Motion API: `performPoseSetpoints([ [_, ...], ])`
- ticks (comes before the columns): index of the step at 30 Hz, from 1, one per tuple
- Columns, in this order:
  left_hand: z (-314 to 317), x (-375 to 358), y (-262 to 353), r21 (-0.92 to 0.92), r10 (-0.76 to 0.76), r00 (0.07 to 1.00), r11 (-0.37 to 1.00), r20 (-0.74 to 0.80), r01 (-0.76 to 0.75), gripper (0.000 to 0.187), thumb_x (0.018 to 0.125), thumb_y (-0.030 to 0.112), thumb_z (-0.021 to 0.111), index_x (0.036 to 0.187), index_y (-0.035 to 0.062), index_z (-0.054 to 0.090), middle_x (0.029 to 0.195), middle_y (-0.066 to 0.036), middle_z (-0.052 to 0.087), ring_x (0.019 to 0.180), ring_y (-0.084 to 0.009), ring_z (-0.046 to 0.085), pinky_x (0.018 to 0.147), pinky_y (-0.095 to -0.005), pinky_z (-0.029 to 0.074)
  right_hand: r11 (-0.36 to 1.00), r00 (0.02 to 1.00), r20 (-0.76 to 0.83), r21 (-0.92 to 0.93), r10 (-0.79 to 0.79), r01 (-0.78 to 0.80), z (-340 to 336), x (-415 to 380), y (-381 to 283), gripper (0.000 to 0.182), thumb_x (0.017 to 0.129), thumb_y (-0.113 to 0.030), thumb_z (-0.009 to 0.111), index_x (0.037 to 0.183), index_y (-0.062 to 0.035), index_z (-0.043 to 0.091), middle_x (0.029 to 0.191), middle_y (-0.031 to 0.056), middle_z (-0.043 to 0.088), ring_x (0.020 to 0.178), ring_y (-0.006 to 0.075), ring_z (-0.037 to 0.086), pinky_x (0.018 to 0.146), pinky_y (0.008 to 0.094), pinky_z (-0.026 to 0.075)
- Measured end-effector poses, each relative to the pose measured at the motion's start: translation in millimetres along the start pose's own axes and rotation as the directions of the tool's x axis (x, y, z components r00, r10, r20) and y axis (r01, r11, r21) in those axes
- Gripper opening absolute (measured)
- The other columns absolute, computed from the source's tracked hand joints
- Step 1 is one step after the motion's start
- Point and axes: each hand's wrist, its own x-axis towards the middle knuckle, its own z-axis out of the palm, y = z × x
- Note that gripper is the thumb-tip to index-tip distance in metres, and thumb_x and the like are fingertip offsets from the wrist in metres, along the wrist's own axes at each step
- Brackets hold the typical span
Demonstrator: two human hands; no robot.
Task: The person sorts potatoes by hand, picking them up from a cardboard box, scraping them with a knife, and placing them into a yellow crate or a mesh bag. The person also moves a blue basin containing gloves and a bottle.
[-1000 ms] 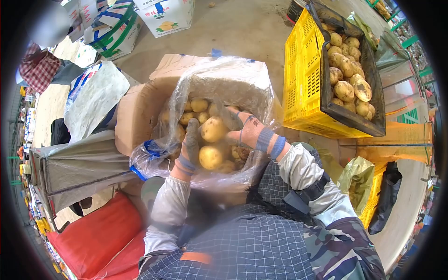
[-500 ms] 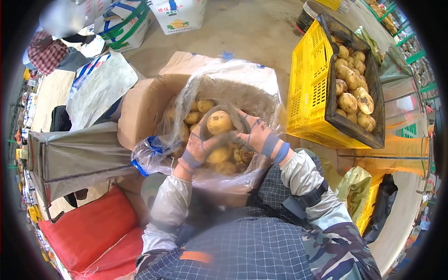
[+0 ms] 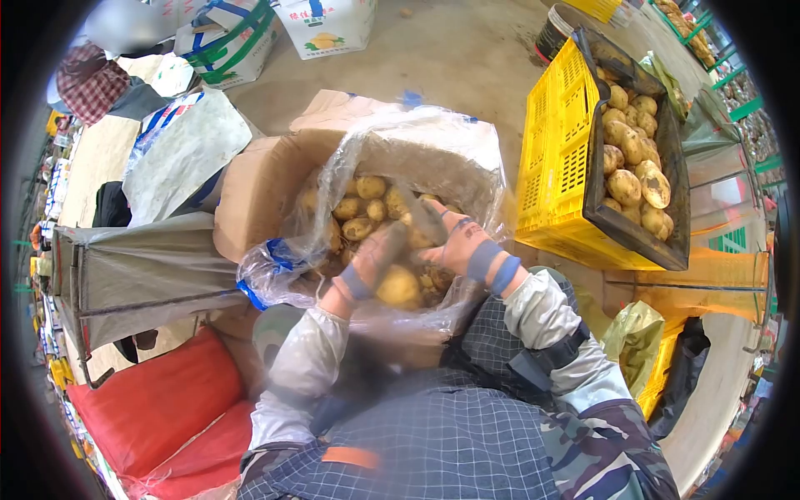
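Observation:
An open cardboard box (image 3: 250, 196) lined with clear plastic (image 3: 333, 187) stands in front of my body, with several potatoes (image 3: 371, 187) inside. My left hand (image 3: 375, 257) is over the near part of the potatoes, its fingers smeared by motion. To its right, my right hand (image 3: 454, 242) reaches in among them; its fingertips are blurred and its grip is unclear. Below and between the hands lies a yellow potato (image 3: 399, 287). Both hands wear gloves with grey-blue cuffs.
A tilted yellow crate (image 3: 554, 158) with a black liner holds more potatoes at the right. Red bags (image 3: 167, 408) lie at the lower left. White printed boxes (image 3: 325, 29) and a dark bucket (image 3: 554, 37) stand farther back. Another person in a checked garment (image 3: 92, 87) is at the upper left.
The potato raised between both hands is no longer held up there. My hands have lowered and separated slightly, uncovering more potatoes behind them. The view has shifted slightly.

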Motion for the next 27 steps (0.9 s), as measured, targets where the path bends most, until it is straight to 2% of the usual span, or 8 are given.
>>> performPoseSetpoints([
  [3,8.3,2.6,-14.4,-0.172,-0.283,0.944,0.934,0.171,0.312,0.051,0.103,0.038,0.052,0.134,-0.0019,0.057,0.12,-0.014,0.069,0.11,-0.0188,0.065,0.092,-0.0327,0.051,0.889,0.992,0.032,0.44,0.125,-0.126,-12.7,7.0,38.8,0.068,0.084,-0.032,0.078,0.142,-0.0067,0.051,0.128,0.0158,0.064,0.115,0.0225,0.063,0.094,0.0347,0.052],
  [5,17.6,9.5,-22.9,0.137,-0.287,0.957,0.95,0.029,0.281,0.058,0.1,0.04,0.057,0.139,-0.0026,0.053,0.128,-0.018,0.065,0.117,-0.0252,0.063,0.099,-0.0346,0.049,0.687,0.995,-0.098,0.724,0.02,0.057,-42.7,-3.5,82.4,0.058,0.088,-0.03,0.073,0.139,-0.009,0.055,0.124,0.0116,0.065,0.111,0.02,0.063,0.089,0.0338,0.053],
  [8,4.9,26.8,-72.2,0.392,-0.457,0.832,0.736,-0.315,0.553,0.069,0.092,0.044,0.066,0.141,-0.0014,0.051,0.139,-0.024,0.057,0.13,-0.0337,0.055,0.109,-0.039,0.043,-0.113,0.907,-0.421,0.902,-0.003,0.418,-87.7,-20.3,148.1,0.035,0.097,-0.038,0.063,0.111,-0.0058,0.063,0.095,0.004,0.065,0.06,0.0105,0.052,0.055,0.0302,0.046],
  [12,-40.4,73.3,-83.1,0.616,-0.246,0.796,0.523,-0.552,0.589,0.069,0.087,0.047,0.068,0.134,-0.0021,0.056,0.133,-0.026,0.06,0.125,-0.0356,0.058,0.105,-0.0402,0.045,0.149,0.65,-0.631,0.756,0.424,0.637,-123.3,-43.1,111.0,0.037,0.098,-0.035,0.058,0.12,-0.0053,0.064,0.093,0.0061,0.071,0.05,0.0066,0.042,0.048,0.0224,0.036],
  [16,-91.4,139.6,-108.2,0.571,-0.376,0.668,0.346,-0.642,0.744,0.082,0.081,0.049,0.069,0.143,-0.0004,0.048,0.144,-0.026,0.051,0.135,-0.0363,0.05,0.112,-0.0397,0.041,0.066,0.821,-0.539,0.841,0.186,0.537,-90.1,-43.6,52.7,0.04,0.097,-0.03,0.057,0.124,0.0,0.062,0.093,0.011,0.072,0.048,0.0079,0.049,0.048,0.0241,0.042],
  [19,-109.1,164.3,-158.5,0.525,-0.311,0.662,0.422,-0.682,0.739,0.09,0.078,0.046,0.072,0.149,0.0015,0.039,0.149,-0.024,0.047,0.138,-0.0357,0.047,0.113,-0.0402,0.039,0.593,0.828,-0.561,0.676,0.028,0.438,-73.1,-38.6,23.2,0.038,0.094,-0.019,0.061,0.124,0.0032,0.06,0.089,0.014,0.071,0.049,0.0087,0.053,0.047,0.0237,0.044],
  [21,-101.5,164.9,-159.2,0.462,-0.31,0.602,0.421,-0.736,0.781,0.095,0.077,0.045,0.074,0.152,0.0019,0.035,0.152,-0.023,0.045,0.14,-0.0351,0.045,0.114,-0.0399,0.038,0.528,0.883,-0.429,0.803,0.192,0.276,-71.4,-38.8,8.1,0.037,0.092,-0.015,0.063,0.124,0.0045,0.06,0.089,0.0154,0.07,0.05,0.0086,0.055,0.048,0.0231,0.045],
  [27,-110.2,184.8,-164.8,0.477,-0.428,0.626,0.411,-0.652,0.777,0.092,0.076,0.039,0.079,0.15,0.0016,0.038,0.144,-0.019,0.05,0.132,-0.0302,0.049,0.107,-0.038,0.042,0.579,0.903,-0.407,0.773,0.14,0.258,-70.4,-21.8,11.3,0.034,0.09,-0.01,0.066,0.121,0.0019,0.061,0.091,0.0101,0.07,0.066,0.0087,0.059,0.06,0.0226,0.047],
])
